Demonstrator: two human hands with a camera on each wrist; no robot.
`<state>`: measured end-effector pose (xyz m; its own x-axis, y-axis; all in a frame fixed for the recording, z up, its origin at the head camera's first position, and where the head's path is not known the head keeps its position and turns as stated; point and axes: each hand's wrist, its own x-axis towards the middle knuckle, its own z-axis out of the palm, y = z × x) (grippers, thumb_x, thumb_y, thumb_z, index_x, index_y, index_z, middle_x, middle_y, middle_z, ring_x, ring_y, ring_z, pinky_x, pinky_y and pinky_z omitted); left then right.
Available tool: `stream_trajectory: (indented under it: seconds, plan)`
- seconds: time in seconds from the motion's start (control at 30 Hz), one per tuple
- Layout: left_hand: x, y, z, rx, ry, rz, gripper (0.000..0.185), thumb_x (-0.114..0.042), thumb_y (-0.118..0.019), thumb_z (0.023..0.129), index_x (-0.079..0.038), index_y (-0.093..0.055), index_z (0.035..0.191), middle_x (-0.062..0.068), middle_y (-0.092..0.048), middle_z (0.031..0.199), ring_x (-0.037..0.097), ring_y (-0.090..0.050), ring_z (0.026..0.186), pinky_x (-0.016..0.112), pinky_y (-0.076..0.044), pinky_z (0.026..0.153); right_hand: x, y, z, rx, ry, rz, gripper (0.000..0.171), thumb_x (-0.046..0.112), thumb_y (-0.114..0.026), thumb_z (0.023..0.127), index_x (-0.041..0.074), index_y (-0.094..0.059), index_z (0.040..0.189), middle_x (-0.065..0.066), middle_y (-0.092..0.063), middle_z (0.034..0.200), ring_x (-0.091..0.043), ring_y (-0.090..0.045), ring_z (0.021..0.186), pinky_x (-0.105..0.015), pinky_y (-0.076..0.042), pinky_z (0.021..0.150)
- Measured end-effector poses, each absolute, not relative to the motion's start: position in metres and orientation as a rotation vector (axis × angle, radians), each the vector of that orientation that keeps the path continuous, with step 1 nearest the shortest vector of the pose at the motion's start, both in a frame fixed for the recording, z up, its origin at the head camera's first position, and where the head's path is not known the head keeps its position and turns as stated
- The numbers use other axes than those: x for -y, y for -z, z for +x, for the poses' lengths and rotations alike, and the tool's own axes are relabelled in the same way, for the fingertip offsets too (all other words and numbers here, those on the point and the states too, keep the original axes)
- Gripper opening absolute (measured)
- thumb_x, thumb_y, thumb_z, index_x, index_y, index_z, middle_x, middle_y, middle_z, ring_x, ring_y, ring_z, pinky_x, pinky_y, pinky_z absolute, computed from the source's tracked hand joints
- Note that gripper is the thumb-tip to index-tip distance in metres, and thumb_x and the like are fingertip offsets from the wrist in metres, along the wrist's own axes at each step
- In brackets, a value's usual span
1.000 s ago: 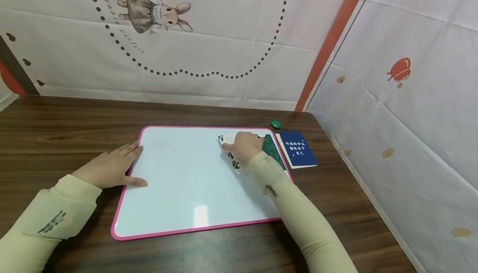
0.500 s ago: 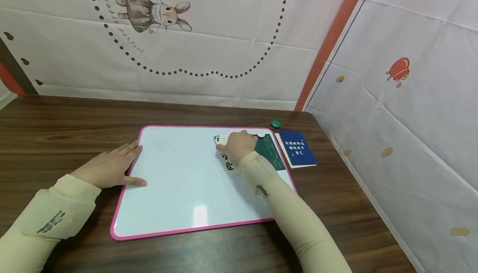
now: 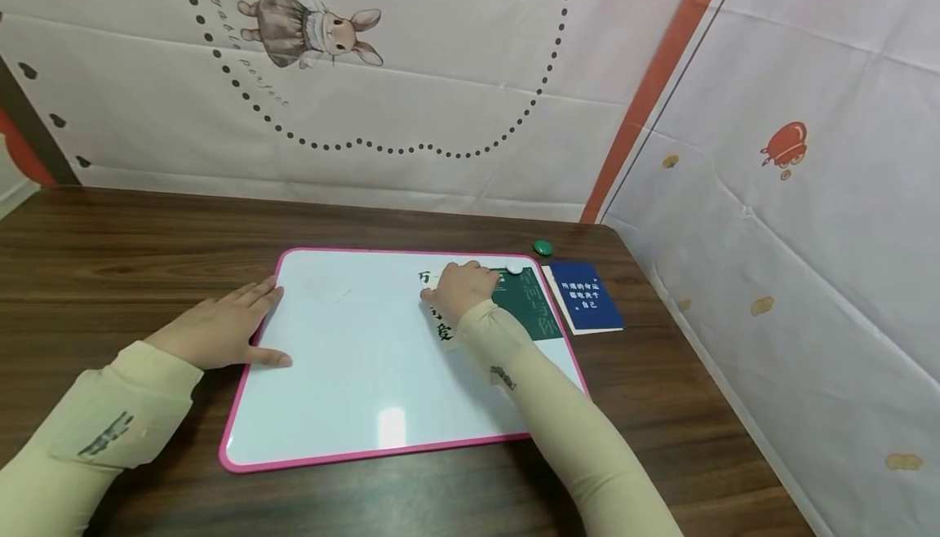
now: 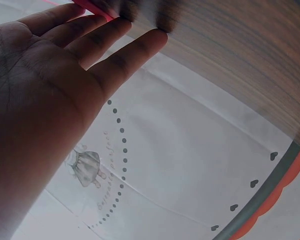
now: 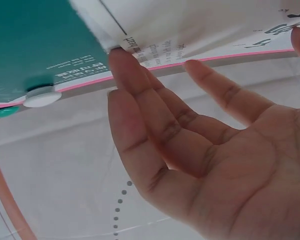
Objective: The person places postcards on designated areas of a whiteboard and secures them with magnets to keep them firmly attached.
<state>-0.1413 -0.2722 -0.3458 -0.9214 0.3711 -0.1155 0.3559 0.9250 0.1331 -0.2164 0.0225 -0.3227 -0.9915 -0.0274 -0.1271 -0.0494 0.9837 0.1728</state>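
A whiteboard (image 3: 345, 382) with a pink rim lies on the wooden table. My left hand (image 3: 213, 331) rests on its left edge, fingers extended and thumb on the white surface. Near the top right of the board, my right hand (image 3: 461, 290) touches a white card (image 3: 445, 333) printed with black characters and hides much of it. In the right wrist view the fingertips (image 5: 122, 60) meet that card (image 5: 200, 35), the fingers gently bent and spread. Just right of it lies a dark green card (image 3: 525, 304), with a white round magnet (image 3: 514, 268) at its top edge.
A green round magnet (image 3: 543, 247) sits on the table (image 3: 132, 235) beyond the board's top right corner. Right of the board is a blue card (image 3: 590, 296) over a white one. Printed cloth (image 3: 441, 55) hangs behind the table and along the right side.
My right hand has moved left across the board together with the white card, exposing more of the green card and the white magnet. My left hand stays in place.
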Motion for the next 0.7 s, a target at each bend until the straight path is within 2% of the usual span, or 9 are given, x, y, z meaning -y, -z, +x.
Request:
stream_trajectory:
  seconds: [0.17, 0.43, 0.7]
  plan:
    - [0.2732, 0.3477, -0.1414, -2.948, -0.157, 0.56, 0.114, -0.073, -0.063, 0.071, 0.011, -0.034, 0.143, 0.035, -0.028, 0.15, 0.054, -0.032, 0.134, 0.069, -0.034, 0.1, -0.0179, 0.3242, -0.2158, -2.994, -0.338, -0.1, 0.066, 0.066, -0.048, 0.09, 0.014, -0.059, 0.13, -0.016, -0.061, 0.127, -0.03, -0.062, 0.111, -0.051, -0.044, 0.103]
    - [0.2733, 0.3488, -0.1425, -2.951, -0.16, 0.549, 0.115, -0.074, -0.064, 0.07, 0.011, -0.034, 0.143, 0.035, -0.028, 0.15, 0.054, -0.032, 0.134, 0.068, -0.034, 0.101, -0.0147, 0.3241, -0.2158, -2.993, -0.327, -0.099, 0.059, 0.063, -0.047, 0.091, 0.014, -0.066, 0.118, -0.01, -0.066, 0.108, -0.02, -0.06, 0.092, -0.042, -0.049, 0.086]
    - [0.2743, 0.3476, -0.1426, -2.956, -0.148, 0.553, 0.115, -0.074, -0.063, 0.07, 0.011, -0.035, 0.142, 0.035, -0.028, 0.15, 0.054, -0.034, 0.133, 0.069, -0.034, 0.1, -0.0187, 0.3238, -0.2131, -2.983, -0.361, -0.141, 0.062, 0.062, -0.042, 0.094, 0.013, -0.059, 0.127, -0.011, -0.065, 0.114, -0.024, -0.062, 0.098, -0.04, -0.051, 0.089]
